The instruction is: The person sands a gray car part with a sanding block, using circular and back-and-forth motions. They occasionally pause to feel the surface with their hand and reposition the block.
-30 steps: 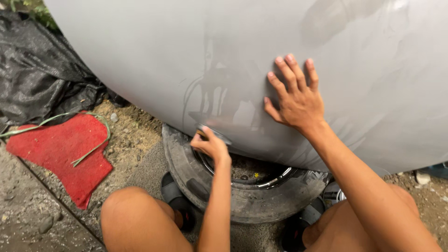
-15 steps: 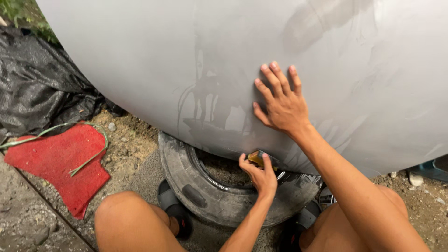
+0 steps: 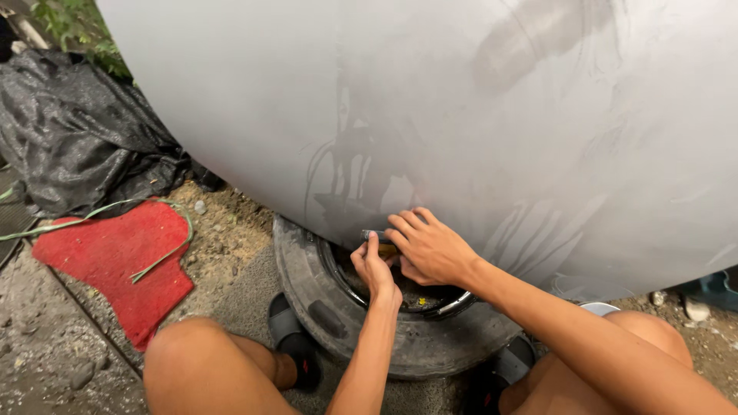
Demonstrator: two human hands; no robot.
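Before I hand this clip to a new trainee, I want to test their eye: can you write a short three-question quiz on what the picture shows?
1. True or false: the right hand is spread flat high up on the grey panel.
2. What does the grey panel rest on? A) a wooden crate B) an old tyre C) a metal stand
3. What lies on the ground left of the tyre, with a green strip across it?

Key
1. False: both hands meet at the panel's lower edge, just above the tyre; the left hand pinches a small dark object.
2. B
3. A red mat.
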